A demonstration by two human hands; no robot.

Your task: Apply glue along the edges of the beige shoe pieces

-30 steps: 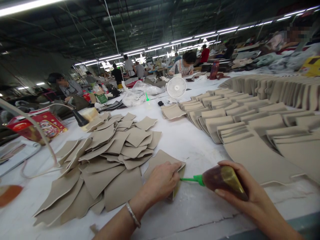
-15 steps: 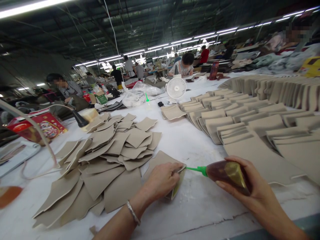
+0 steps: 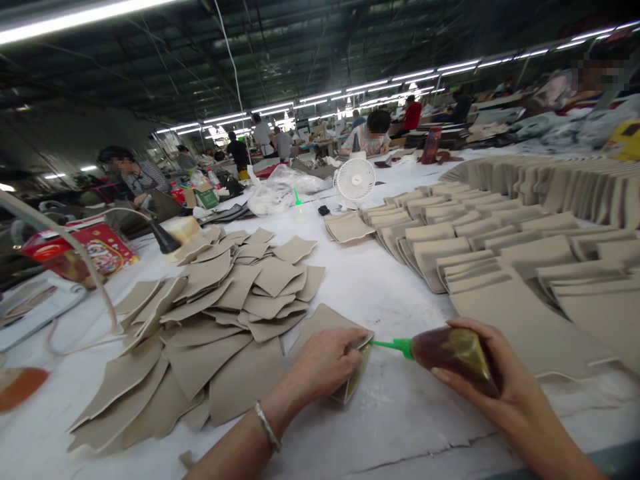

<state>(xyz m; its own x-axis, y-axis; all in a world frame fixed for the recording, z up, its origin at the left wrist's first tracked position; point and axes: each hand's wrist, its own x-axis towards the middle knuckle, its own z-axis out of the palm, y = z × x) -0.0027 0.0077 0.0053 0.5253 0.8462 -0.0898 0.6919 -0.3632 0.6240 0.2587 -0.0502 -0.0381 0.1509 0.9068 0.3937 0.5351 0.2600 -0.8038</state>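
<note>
My left hand (image 3: 327, 363), a silver bangle on its wrist, is closed on a small taupe leather-like piece (image 3: 320, 320). The index finger lies along its right corner, and part of the piece is hidden under the hand. In my right hand (image 3: 500, 380) is a squeeze bottle (image 3: 450, 353), tilted nearly flat, with dark and yellowish contents. Its thin green nozzle (image 3: 393, 345) points left, with the tip at the piece's edge beside my left index finger. A loose heap of similar pieces (image 3: 240, 293) lies left of my left hand.
Rows of overlapping taupe pieces (image 3: 485, 240) cover the right of the white table (image 3: 400, 420). A small white fan (image 3: 355, 179) and clear plastic bags (image 3: 280, 187) stand farther back. To the left is a red box (image 3: 83, 250). Several people work in the background.
The camera view has shifted slightly. Both hands keep their holds, and the nozzle tip stays at the edge of the piece, with the bottle moved very slightly.
</note>
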